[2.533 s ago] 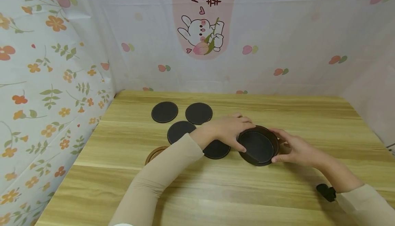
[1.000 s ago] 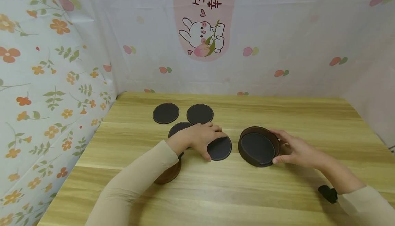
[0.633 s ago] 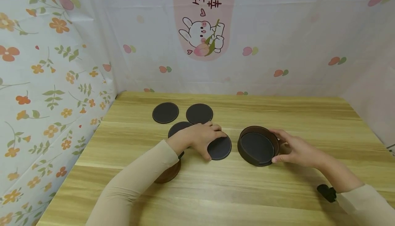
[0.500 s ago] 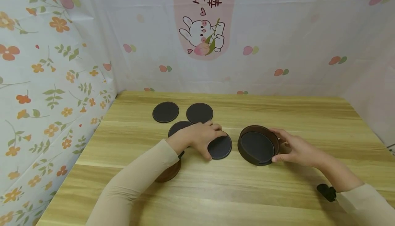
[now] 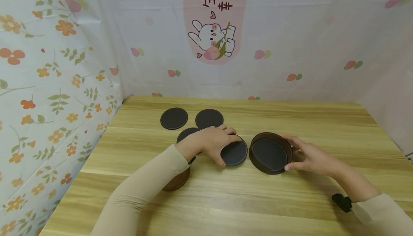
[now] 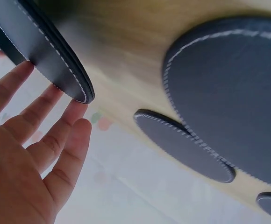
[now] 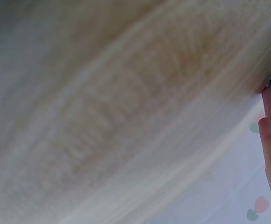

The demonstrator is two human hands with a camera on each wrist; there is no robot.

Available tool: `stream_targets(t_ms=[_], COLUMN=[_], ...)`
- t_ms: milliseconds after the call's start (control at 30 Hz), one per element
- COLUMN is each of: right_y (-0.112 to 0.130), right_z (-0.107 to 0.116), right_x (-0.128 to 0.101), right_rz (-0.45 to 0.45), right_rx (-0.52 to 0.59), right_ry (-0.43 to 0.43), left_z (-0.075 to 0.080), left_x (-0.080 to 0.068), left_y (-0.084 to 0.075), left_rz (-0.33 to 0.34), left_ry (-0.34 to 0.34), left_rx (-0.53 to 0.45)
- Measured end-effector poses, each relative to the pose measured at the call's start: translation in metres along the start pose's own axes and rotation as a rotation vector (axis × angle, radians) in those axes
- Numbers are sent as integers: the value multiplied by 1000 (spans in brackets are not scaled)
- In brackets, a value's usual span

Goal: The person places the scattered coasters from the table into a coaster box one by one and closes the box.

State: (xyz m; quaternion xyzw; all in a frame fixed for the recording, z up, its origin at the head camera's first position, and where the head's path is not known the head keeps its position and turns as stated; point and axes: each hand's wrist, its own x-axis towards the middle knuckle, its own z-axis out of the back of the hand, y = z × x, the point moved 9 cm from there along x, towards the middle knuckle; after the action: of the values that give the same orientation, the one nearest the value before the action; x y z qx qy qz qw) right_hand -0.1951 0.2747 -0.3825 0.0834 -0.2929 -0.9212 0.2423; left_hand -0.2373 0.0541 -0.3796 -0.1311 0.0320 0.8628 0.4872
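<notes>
My left hand (image 5: 214, 143) grips a round black coaster (image 5: 235, 152) by its edges, thumb in front and fingers behind. In the left wrist view, that stitched coaster (image 6: 56, 51) is tilted off the table at the fingertips. Just right of it stands a round, dark brown coaster holder (image 5: 276, 138) with a black disc inside. My right hand (image 5: 309, 157) holds the holder's right side between thumb and fingers. Three more black coasters lie flat: one at back left (image 5: 174, 118), one beside it (image 5: 209, 118), and one partly behind my left hand (image 5: 188, 133).
A brown round object (image 5: 178, 181) sits under my left forearm, mostly hidden by the sleeve. Behind the wooden table (image 5: 245, 200) hangs a white printed cloth (image 5: 306, 42), with a flowered cloth (image 5: 64, 85) at the left. A black wrist device (image 5: 342, 202) shows by the right sleeve.
My left hand came away from the holder to the coaster left of it. Since half a second ago it has shifted that coaster slightly right. The right hand stays at the holder.
</notes>
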Motion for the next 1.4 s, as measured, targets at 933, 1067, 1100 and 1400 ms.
stream_targets(t_ms=[933, 1067, 1100, 1400], right_y=[1, 1, 1, 2], right_z=[-1, 0, 0, 0], right_x=[0, 0, 0, 0], right_rz=[13, 6, 3, 17], right_rx=[15, 7, 3, 15], right_ry=[-1, -2, -1, -6], left_z=[37, 40, 40, 47], left_x=[9, 19, 22, 42], left_y=[-20, -25, -27, -40], left_rz=[-44, -68, -74, -100], left_ry=[-60, -54, -52, -39], left_rx=[25, 37, 39, 27])
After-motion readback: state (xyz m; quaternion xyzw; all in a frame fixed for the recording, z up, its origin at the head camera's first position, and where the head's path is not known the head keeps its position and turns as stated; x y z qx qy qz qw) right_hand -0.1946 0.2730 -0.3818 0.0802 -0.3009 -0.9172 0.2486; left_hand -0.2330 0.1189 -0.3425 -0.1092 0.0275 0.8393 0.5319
